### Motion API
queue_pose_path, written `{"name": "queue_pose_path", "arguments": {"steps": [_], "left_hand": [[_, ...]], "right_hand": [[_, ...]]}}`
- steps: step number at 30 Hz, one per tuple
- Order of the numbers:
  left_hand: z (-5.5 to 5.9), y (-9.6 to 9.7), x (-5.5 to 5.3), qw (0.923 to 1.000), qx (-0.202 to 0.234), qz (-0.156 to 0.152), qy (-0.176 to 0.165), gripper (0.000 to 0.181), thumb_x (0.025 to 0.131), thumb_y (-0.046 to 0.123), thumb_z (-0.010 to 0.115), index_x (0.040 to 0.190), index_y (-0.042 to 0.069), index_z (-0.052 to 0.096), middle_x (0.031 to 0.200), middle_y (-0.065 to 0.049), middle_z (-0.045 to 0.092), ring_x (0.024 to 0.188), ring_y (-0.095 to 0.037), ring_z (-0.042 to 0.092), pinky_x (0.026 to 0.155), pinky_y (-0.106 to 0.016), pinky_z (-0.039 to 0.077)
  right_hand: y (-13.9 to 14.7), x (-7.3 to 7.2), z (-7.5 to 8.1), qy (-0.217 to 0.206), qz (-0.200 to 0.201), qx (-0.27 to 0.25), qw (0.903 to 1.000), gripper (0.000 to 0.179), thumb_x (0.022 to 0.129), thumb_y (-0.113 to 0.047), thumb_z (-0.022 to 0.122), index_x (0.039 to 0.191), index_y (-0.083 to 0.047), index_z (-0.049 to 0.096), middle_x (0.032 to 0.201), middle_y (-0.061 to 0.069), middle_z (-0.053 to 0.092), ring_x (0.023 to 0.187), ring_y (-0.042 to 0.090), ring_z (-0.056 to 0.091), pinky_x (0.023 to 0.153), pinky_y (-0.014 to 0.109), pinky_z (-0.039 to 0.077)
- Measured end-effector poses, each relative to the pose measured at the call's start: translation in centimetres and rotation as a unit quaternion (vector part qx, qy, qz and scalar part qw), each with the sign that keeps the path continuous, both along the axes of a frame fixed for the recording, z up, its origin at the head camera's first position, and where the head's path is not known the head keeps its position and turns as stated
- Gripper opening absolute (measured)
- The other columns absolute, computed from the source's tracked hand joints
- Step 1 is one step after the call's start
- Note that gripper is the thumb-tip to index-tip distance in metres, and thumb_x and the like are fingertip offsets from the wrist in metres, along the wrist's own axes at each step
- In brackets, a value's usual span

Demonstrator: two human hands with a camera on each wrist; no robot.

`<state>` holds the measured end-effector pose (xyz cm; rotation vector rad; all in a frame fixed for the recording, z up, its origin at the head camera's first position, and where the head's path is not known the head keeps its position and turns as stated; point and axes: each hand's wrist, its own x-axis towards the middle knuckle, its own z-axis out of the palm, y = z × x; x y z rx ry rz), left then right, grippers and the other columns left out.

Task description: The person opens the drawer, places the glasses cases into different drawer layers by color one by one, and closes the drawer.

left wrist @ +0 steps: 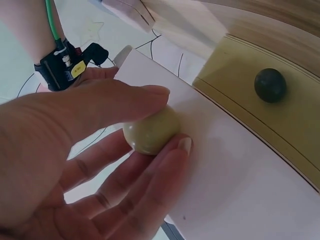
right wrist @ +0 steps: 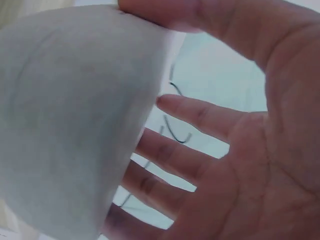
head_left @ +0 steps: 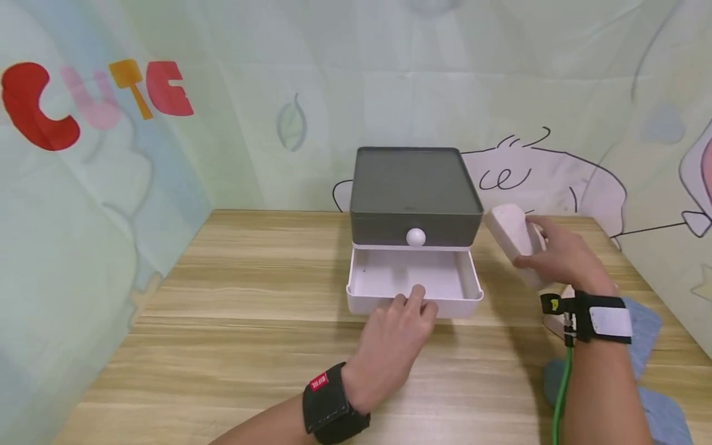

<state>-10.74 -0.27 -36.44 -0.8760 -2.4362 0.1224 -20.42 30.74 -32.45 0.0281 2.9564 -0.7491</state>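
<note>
A two-tier box [head_left: 414, 182] has a grey upper part with a white knob [head_left: 415, 237], and a white lower drawer [head_left: 471, 304] pulled out in front. My left hand [head_left: 397, 334] is at the drawer's front. In the left wrist view, its thumb and fingers pinch the drawer's round knob [left wrist: 151, 131], which the hand hides from the head camera. To the right of the box, my right hand [head_left: 564, 253] grips a thick white piece with a rounded outline [head_left: 514, 232], tilted above the table. Its thumb and fingertips press the edges in the right wrist view.
Blue flat pieces [head_left: 642, 327] lie on the wooden table [head_left: 250, 321] by my right forearm. A pale piece [head_left: 556, 324] shows partly behind that wrist, where a green cable [head_left: 563, 389] hangs. A printed cloth backdrop [head_left: 267, 111] rises behind the table.
</note>
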Motion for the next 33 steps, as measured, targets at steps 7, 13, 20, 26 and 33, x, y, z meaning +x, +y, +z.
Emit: {"name": "queue_pose_path", "arguments": {"steps": [7,13,20,26,33], "left_hand": [[0.0,0.1,0.1,1.0000,0.002,-0.006,0.000,0.025,0.080,0.007,0.079,0.103,0.014,0.072,0.090,0.002,0.057,0.070,-0.009,0.064,0.051,-0.023,0.052],[0.3,0.1,0.3,1.0000,-0.002,-0.008,0.005,0.022,0.082,0.008,0.078,0.102,0.015,0.072,0.091,0.002,0.058,0.072,-0.009,0.064,0.051,-0.023,0.051],[0.1,0.2,0.4,0.9999,-0.007,-0.011,0.004,0.024,0.079,0.009,0.080,0.101,0.016,0.071,0.088,0.003,0.056,0.071,-0.009,0.064,0.052,-0.022,0.052],[0.1,0.1,0.5,0.9999,-0.009,-0.009,0.006,0.023,0.080,0.009,0.079,0.100,0.016,0.071,0.087,0.003,0.056,0.070,-0.009,0.064,0.052,-0.022,0.051],[0.1,-0.1,0.8,0.9998,-0.013,0.001,0.014,0.024,0.078,0.010,0.080,0.099,0.018,0.071,0.086,0.004,0.055,0.068,-0.008,0.062,0.051,-0.022,0.050]], "right_hand": [[0.2,0.7,0.8,-0.001,0.018,0.000,0.9998,0.095,0.087,-0.032,0.075,0.162,-0.009,0.021,0.141,0.038,0.045,0.106,0.045,0.063,0.068,0.038,0.057],[0.7,1.0,1.4,-0.003,0.024,-0.001,0.9997,0.095,0.088,-0.033,0.075,0.163,-0.012,0.020,0.141,0.038,0.045,0.105,0.043,0.063,0.067,0.034,0.055],[1.0,0.9,1.9,0.033,0.023,0.026,0.9989,0.094,0.086,-0.036,0.077,0.162,-0.012,0.026,0.135,0.040,0.052,0.105,0.047,0.065,0.066,0.041,0.059],[0.9,1.0,2.4,0.020,0.029,-0.005,0.9994,0.097,0.089,-0.036,0.075,0.164,-0.012,0.018,0.141,0.042,0.045,0.116,0.054,0.057,0.070,0.046,0.061],[0.4,1.3,2.9,0.022,0.022,0.002,0.9995,0.097,0.090,-0.042,0.074,0.164,-0.018,0.017,0.141,0.038,0.047,0.124,0.051,0.051,0.070,0.038,0.054]]}}
